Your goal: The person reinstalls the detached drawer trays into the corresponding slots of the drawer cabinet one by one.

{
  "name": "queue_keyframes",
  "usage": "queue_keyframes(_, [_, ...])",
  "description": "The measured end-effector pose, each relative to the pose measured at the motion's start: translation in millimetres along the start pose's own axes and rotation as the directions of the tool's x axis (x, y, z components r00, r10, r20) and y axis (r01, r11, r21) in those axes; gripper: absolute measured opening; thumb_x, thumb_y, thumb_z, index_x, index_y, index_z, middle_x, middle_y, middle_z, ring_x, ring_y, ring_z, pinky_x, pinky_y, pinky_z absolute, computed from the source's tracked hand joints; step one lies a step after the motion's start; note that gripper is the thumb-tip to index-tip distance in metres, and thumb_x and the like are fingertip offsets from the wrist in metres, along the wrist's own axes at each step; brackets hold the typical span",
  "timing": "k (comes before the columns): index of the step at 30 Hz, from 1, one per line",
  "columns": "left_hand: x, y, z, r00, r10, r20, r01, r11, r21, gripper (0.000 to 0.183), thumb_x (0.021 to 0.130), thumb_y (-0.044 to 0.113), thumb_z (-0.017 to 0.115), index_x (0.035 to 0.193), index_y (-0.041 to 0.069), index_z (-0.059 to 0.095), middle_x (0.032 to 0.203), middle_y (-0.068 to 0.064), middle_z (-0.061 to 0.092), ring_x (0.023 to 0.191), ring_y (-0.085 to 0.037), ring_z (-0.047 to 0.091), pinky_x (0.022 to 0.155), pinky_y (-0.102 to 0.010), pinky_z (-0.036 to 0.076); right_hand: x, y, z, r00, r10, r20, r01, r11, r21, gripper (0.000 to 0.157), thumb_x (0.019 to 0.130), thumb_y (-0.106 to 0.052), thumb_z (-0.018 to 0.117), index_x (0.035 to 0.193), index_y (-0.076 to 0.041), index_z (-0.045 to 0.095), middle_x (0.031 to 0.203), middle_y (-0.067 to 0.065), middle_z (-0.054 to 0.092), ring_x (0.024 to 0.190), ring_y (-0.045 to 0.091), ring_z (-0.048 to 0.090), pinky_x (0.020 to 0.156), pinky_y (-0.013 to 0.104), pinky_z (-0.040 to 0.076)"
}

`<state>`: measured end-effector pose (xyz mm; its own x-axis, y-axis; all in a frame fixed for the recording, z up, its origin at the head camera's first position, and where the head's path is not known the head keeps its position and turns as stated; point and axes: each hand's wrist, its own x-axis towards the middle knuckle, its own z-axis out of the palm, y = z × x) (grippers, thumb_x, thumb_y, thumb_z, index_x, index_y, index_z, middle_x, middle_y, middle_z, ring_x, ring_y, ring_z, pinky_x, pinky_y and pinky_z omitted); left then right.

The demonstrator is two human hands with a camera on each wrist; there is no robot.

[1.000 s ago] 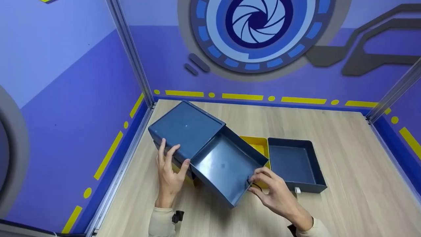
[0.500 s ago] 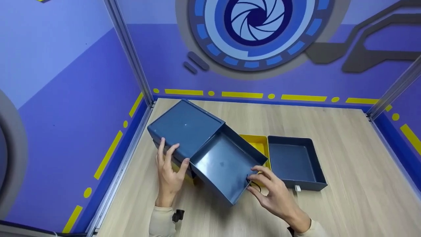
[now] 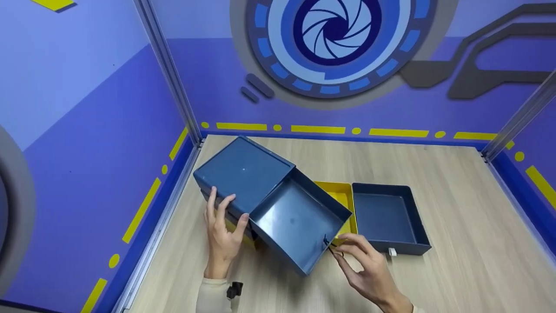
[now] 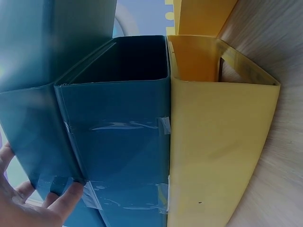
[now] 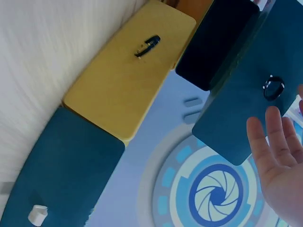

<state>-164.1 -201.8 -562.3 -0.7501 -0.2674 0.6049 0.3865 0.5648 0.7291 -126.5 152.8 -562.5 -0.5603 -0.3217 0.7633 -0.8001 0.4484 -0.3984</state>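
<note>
A stacked drawer unit, with a dark blue top box (image 3: 243,171), stands turned at an angle on the left of the table. Its top drawer (image 3: 291,221) is pulled far out towards the right hand. My left hand (image 3: 223,234) rests spread against the near side of the unit, fingertips at its upper edge. Beside the drawer's front is my right hand (image 3: 367,267), its fingers near a black loop handle (image 5: 273,88). The right wrist view shows those fingers fairly straight and apart from the loop. Below, a blue shell (image 4: 113,104) and a yellow shell (image 4: 222,123) have open fronts.
A yellow drawer (image 5: 128,71) with a black loop and a dark blue drawer (image 3: 386,217) with a white knob (image 3: 392,251) lie side by side on the wooden table (image 3: 460,208). Blue patterned walls (image 3: 208,78) enclose the table.
My right hand has drawn slightly away from the drawer's front edge, down and to the right; its fingertips no longer reach over the rim. The left hand and the drawer unit stay in place.
</note>
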Motion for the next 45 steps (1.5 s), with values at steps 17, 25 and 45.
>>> queue_keyframes(17, [1.4,0.5,1.2,1.0,0.02,-0.002,-0.02,1.0,-0.002,0.051,0.089,0.021,0.079,0.138,0.016,0.065,0.173,-0.021,0.029,0.155,-0.05,0.028,0.115,-0.082,0.024,-0.8,4.8,11.1,1.0,-0.015,0.024,0.016,0.999,-0.031,0.042,0.076,0.008,0.089,0.108,-0.016,0.076,0.115,-0.002,0.07,0.097,0.01,0.07,0.086,0.013,0.054])
queue_keyframes(25, [2.8,0.1,-0.4,1.0,0.004,0.007,-0.004,1.0,0.002,0.051,0.09,0.022,0.078,0.139,0.017,0.065,0.174,-0.021,0.028,0.156,-0.05,0.027,0.115,-0.083,0.023,2.2,6.1,15.5,0.999,-0.033,-0.003,0.032,0.999,-0.031,0.04,0.075,0.008,0.09,0.105,-0.015,0.076,0.113,0.0,0.07,0.093,0.009,0.069,0.083,0.014,0.054])
queue_keyframes(45, [0.2,1.6,-0.4,1.0,-0.001,-0.001,0.0,1.0,-0.016,0.049,0.088,0.022,0.077,0.136,0.017,0.065,0.173,-0.021,0.028,0.155,-0.049,0.026,0.114,-0.083,0.022,6.9,3.8,17.2,1.0,-0.027,-0.007,0.027,0.999,-0.019,0.038,0.076,0.009,0.089,0.102,-0.015,0.075,0.112,0.001,0.068,0.091,0.009,0.068,0.077,0.015,0.056])
